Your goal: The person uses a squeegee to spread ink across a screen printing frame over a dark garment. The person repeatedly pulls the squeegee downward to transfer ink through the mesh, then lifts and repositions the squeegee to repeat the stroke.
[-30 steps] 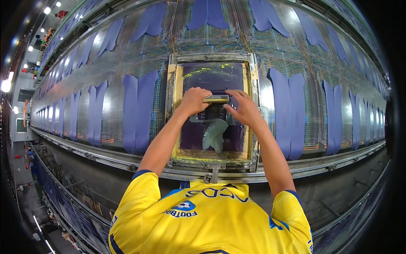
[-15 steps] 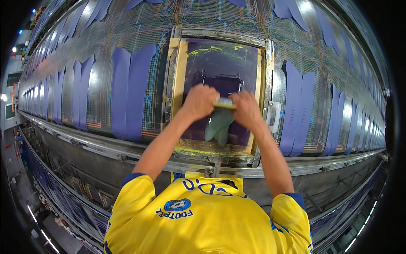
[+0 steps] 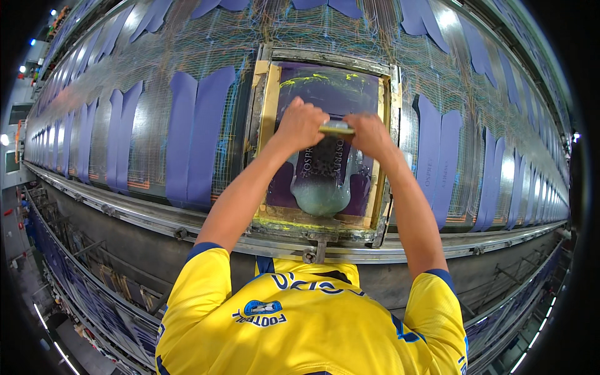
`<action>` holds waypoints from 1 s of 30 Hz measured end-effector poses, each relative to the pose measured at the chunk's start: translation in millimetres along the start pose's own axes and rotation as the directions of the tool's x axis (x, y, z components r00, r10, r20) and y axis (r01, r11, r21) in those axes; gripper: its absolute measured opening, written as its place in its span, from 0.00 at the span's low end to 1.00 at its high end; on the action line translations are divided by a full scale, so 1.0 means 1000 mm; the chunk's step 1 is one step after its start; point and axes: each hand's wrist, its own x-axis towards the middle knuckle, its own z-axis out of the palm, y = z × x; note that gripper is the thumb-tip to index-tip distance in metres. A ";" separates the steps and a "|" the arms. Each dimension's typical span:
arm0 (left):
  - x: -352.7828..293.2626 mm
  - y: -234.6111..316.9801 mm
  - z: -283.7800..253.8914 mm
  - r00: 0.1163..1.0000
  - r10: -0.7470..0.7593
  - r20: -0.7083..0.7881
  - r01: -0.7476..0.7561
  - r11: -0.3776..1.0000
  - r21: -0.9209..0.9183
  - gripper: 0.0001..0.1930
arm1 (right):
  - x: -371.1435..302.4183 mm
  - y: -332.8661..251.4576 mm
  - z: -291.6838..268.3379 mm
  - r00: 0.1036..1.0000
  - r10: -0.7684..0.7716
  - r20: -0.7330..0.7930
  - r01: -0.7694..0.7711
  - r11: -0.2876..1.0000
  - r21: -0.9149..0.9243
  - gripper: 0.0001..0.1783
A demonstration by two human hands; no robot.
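My left hand and my right hand are both closed on a squeegee, gripping its two ends. It spans the gap between them over the dark purple mesh of a screen-printing frame. On the mesh, nearer to me than the squeegee, lies a shiny pool of pale grey-green ink. Dark lettering shows between squeegee and pool. Yellow smears mark the far and near ends of the mesh. My fingers hide the squeegee's ends, and its lower edge is hard to make out.
Purple cut fabric pieces lie in rows on the long table, left and right of the frame. The pieces at right carry faint print. A metal rail runs along the near edge, with a clamp at the frame.
Both hands and the squeegee have moved away from me, up the mesh. The ink pool near me now looks wider and rounder, and the dark lettering has come into sight.
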 end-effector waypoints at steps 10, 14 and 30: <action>-0.095 0.087 0.008 0.998 -0.055 -0.017 0.051 0.983 -0.174 0.16 | -0.115 -0.042 0.049 0.993 -0.080 -0.087 0.084 0.996 0.042 0.21; -0.099 0.109 0.003 0.996 -0.046 -0.074 0.039 0.995 -0.096 0.18 | -0.137 -0.053 0.041 0.991 -0.046 -0.126 0.060 0.992 0.109 0.21; 0.006 0.009 0.021 0.999 -0.030 -0.044 0.030 1.000 0.002 0.09 | -0.001 0.026 0.022 0.981 -0.122 -0.152 0.119 0.993 -0.027 0.12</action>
